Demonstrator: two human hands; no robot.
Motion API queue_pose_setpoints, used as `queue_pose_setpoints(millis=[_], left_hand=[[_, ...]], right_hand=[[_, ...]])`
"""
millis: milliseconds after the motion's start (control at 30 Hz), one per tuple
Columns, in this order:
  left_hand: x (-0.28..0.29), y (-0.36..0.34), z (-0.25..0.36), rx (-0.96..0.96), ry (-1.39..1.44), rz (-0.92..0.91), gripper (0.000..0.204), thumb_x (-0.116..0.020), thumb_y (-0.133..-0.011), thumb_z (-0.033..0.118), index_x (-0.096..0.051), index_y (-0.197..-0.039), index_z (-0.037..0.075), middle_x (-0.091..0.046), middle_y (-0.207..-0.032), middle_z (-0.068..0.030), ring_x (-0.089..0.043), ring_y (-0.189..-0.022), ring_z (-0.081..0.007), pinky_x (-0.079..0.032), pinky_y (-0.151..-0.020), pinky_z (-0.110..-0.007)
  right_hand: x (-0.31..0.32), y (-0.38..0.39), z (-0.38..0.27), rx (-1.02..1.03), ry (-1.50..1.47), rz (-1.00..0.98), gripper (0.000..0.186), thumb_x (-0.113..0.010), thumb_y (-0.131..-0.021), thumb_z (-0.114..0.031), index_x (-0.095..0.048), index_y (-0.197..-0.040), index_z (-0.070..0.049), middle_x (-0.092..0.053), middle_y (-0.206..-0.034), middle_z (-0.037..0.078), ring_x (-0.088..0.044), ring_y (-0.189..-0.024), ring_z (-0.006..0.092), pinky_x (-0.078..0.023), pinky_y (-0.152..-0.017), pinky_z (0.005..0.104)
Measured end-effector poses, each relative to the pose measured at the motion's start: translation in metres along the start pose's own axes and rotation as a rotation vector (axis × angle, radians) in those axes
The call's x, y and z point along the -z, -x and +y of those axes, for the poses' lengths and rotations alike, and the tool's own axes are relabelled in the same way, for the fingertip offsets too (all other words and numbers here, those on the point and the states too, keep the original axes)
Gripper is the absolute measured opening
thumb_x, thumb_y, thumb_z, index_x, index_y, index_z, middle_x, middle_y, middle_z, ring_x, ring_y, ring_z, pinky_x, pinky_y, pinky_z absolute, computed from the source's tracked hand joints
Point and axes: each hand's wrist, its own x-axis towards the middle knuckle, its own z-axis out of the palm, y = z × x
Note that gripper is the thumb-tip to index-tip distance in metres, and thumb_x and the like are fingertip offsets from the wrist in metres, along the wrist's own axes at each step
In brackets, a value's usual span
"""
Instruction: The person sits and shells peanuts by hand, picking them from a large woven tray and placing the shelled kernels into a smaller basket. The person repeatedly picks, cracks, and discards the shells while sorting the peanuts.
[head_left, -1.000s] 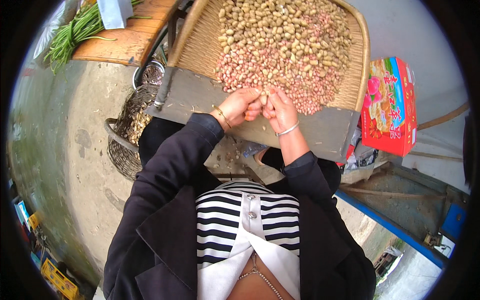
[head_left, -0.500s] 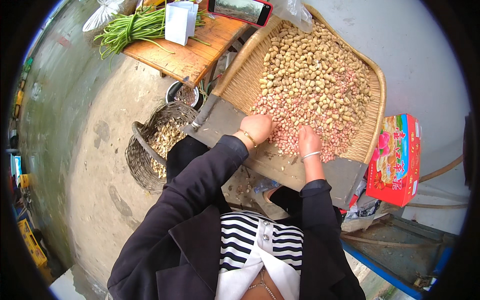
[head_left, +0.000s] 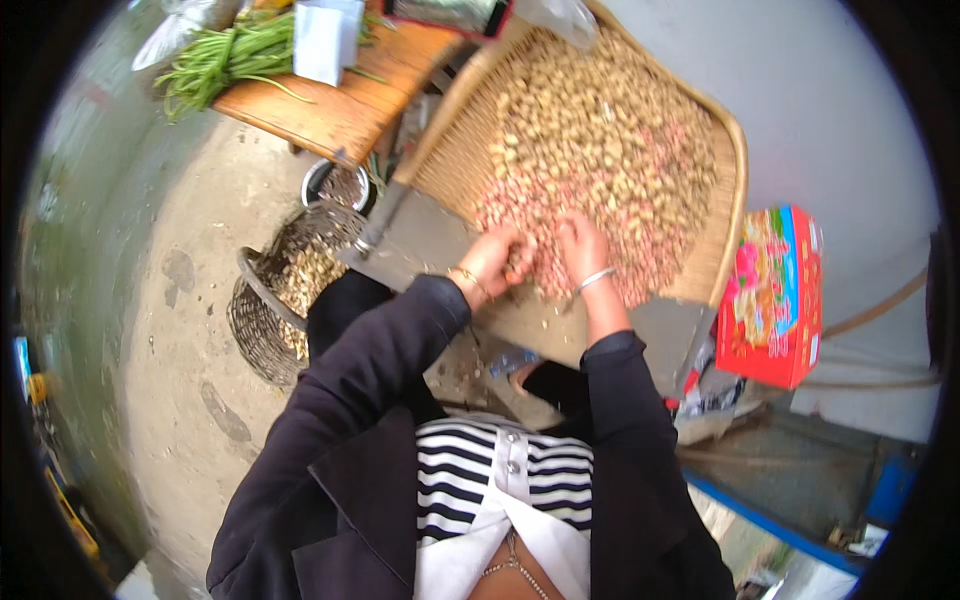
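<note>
A large wicker winnowing basket slants across my lap, its flat grey front edge toward me. Unshelled peanuts are heaped in its far part. Nearer to me lie pink shelled peanut kernels. My left hand, with a gold bangle at the wrist, is held over the near edge of the kernels, its fingers curled. Just to its right, my right hand, wearing a silver bangle, is closed with the thumb up among the kernels. Blur and the curled fingers hide what either hand holds.
Left of my knees stands a dark wicker basket of peanut shells. Behind it are a small bowl and a wooden table with green vegetable stalks and a phone. A red box stands at the right.
The whole view has shifted, so everything sits a little further left and up. My right hand has come nearer to the left one, and the left hand has turned, showing its curled fingers.
</note>
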Motion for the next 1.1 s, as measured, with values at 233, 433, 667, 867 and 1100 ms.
queue_pose_setpoints(millis=[233,433,667,867,1100], left_hand=[[0.0,0.007,0.011,-0.155,-0.199,0.133,0.029,-0.037,-0.09,0.024,-0.053,-0.074,0.005,-0.052,-0.059,-0.0023,-0.043,-0.045,-0.0084,-0.032,-0.039,-0.02],[0.0,0.004,0.013,-0.135,-0.286,0.025,0.017,-0.05,-0.087,0.02,-0.055,-0.08,0.005,-0.051,-0.064,0.0006,-0.041,-0.048,-0.0052,-0.031,-0.04,-0.019],[-0.01,0.009,0.01,-0.027,-0.193,-0.185,0.016,-0.051,-0.086,0.017,-0.058,-0.082,0.003,-0.056,-0.067,-0.0006,-0.043,-0.049,-0.0049,-0.031,-0.04,-0.015],[-0.018,0.017,0.01,-0.149,-0.368,-0.124,0.015,-0.052,-0.086,0.014,-0.06,-0.08,0.002,-0.057,-0.062,-0.0029,-0.049,-0.051,-0.0065,-0.034,-0.041,-0.018],[-0.022,0.022,0.01,-0.326,-0.65,-0.154,0.018,-0.05,-0.086,0.013,-0.06,-0.081,-0.002,-0.058,-0.061,-0.0047,-0.055,-0.054,-0.01,-0.043,-0.049,-0.023]], right_hand=[[-0.013,-0.013,-0.015,-0.006,-0.039,0.006,0.012,-0.058,-0.075,-0.01,-0.057,-0.086,-0.005,-0.057,-0.082,0.012,-0.057,-0.072,0.0262,-0.046,-0.062,0.0353],[0.011,0.007,-0.044,0.006,-0.364,-0.159,0.012,-0.057,-0.078,-0.005,-0.059,-0.089,0.0,-0.055,-0.075,0.006,-0.053,-0.069,0.0132,-0.042,-0.062,0.0236],[0.008,0.026,-0.033,-0.177,-0.812,-0.236,0.022,-0.05,-0.087,-0.013,-0.056,-0.104,-0.001,-0.053,-0.078,0.002,-0.048,-0.068,0.0076,-0.041,-0.059,0.0195],[0.014,0.032,-0.059,-0.32,-1.015,-0.34,0.035,-0.044,-0.09,-0.022,-0.044,-0.119,-0.003,-0.049,-0.071,0.001,-0.042,-0.055,0.0065,-0.038,-0.05,0.0185],[0.006,0.038,-0.056,-0.43,-1.335,-0.336,0.036,-0.04,-0.091,-0.027,-0.043,-0.117,-0.001,-0.047,-0.069,0.002,-0.042,-0.051,0.0087,-0.038,-0.047,0.0224]])
